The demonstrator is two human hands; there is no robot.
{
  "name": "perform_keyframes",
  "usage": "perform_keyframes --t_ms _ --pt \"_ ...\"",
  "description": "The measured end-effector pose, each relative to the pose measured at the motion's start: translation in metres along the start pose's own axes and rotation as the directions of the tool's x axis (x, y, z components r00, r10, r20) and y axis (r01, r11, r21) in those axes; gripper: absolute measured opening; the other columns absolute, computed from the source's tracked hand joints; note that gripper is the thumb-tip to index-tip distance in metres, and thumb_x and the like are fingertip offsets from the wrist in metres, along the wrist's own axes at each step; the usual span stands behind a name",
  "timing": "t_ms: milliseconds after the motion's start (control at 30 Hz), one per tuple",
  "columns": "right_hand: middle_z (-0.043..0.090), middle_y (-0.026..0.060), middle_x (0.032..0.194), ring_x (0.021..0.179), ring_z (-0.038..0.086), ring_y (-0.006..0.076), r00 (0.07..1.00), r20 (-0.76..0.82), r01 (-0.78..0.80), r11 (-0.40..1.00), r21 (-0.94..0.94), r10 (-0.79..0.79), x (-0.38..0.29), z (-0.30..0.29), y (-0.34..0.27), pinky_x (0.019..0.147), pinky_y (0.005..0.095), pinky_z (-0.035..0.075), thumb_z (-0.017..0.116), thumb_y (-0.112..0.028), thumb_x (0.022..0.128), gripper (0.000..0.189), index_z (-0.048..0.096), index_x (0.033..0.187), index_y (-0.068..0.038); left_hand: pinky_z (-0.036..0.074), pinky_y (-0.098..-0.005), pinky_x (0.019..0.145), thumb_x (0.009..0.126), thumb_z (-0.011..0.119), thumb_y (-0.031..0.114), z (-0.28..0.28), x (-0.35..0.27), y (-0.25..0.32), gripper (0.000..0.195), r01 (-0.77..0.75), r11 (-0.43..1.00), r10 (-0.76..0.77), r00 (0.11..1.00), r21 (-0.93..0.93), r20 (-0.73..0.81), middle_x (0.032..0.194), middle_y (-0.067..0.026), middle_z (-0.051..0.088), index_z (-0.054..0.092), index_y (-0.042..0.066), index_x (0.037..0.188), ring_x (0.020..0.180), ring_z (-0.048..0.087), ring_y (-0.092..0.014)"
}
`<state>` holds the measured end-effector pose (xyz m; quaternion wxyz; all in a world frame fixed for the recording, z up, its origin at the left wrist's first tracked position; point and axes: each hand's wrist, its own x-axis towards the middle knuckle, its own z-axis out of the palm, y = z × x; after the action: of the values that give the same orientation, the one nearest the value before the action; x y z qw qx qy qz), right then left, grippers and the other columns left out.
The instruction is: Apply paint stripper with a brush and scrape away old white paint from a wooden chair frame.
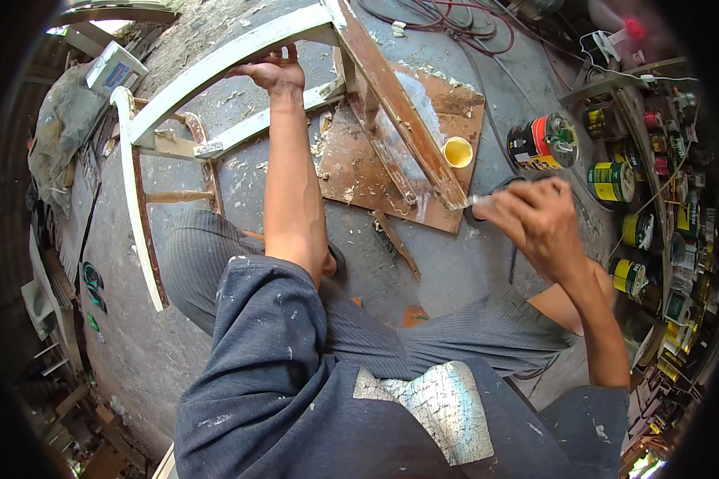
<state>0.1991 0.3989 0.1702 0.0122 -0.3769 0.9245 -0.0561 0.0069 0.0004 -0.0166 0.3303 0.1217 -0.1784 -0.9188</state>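
Note:
A wooden chair frame lies tipped over on the floor before me, partly painted white, partly bare or stripped brown. My left hand (281, 75) supports its curved white rail (233, 57) from beneath, some fingers hidden behind the wood. My right hand (536, 218), slightly blurred, grips a small tool (481, 202) with a pale tip, close to the end of a brown leg (404, 117). Whether it is a scraper or a brush I cannot tell. Under the legs is a stained brown board (464, 123), bearing a small tub of yellow material (457, 152).
A wooden-handled wire brush (395, 244) lies on the floor between my knees and the board. To the right stand a large paint can (536, 143) and shelves with several more cans (612, 181). Hoses (455, 21) coil at the back; a carton (115, 69) rests at left.

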Motion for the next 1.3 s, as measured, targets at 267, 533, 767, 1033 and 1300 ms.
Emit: perform_keyframes --t_ms 267,533,767,1033,1300 --pt "0.06 0.0021 0.091 0.084 0.058 0.0208 0.944 -0.135 0.245 0.914 -0.323 -0.301 0.157 0.03 0.01 0.068 0.0329 0.044 0.058 -0.011 0.077 0.015 0.065 0.089 -0.013 0.048 -0.0359 0.069 0.053 0.025 0.094 0.002 -0.002 -0.003 0.092 0.016 1.0 -0.016 1.0 -0.01 -0.02 0.078 0.0035 0.06 0.058 0.024 0.103 0.073 0.055 -0.014" --pt "0.057 0.0035 0.091 0.084 0.055 0.0208 0.911 0.1 0.411 0.852 -0.325 -0.401 0.133 0.016 -0.006 0.069 0.0335 0.043 0.057 -0.011 0.074 0.022 0.062 0.096 -0.011 0.045 -0.0366 0.073 0.062 0.024 0.091 0.007 -0.013 -0.004 0.085 -0.007 0.999 0.009 0.998 0.038 -0.056 0.099 0.0056 0.056 0.048 0.028 0.114 0.093 0.052 -0.015" --pt "0.057 0.0037 0.088 0.079 0.054 0.0218 0.867 0.371 0.388 0.918 -0.081 -0.334 0.066 -0.037 -0.024 0.069 0.0331 0.044 0.06 -0.008 0.069 0.032 0.062 0.101 -0.011 0.045 -0.04 0.084 0.064 0.025 0.089 0.013 -0.019 0.001 0.088 -0.009 1.0 0.01 0.998 0.012 -0.063 0.115 0.0025 0.053 0.042 0.026 0.123 0.106 0.049 -0.018" --pt "0.058 0.0174 0.085 0.074 0.058 0.0377 0.989 -0.084 0.123 0.992 -0.02 -0.124 0.241 0.001 0.035 0.062 0.0442 0.045 0.049 -0.021 0.09 0.025 0.058 0.111 -0.012 0.041 -0.0407 0.088 0.067 0.023 0.087 0.013 -0.022 -0.005 0.086 -0.023 1.0 0.024 0.996 0.007 -0.091 0.12 0.0036 0.051 0.04 0.026 0.126 0.11 0.046 -0.018" --pt "0.058 0.0208 0.094 0.083 0.06 0.0358 0.985 -0.131 -0.129 0.98 -0.154 0.109 0.395 0.042 0.062 0.073 0.0437 0.047 0.046 -0.021 0.091 0.034 0.055 0.124 -0.027 0.039 -0.0354 0.086 0.077 0.023 0.08 0.018 -0.026 -0.006 0.078 -0.034 0.995 0.024 0.994 -0.096 -0.107 0.13 0.0059 0.041 0.031 0.029 0.135 0.112 0.042 -0.013"
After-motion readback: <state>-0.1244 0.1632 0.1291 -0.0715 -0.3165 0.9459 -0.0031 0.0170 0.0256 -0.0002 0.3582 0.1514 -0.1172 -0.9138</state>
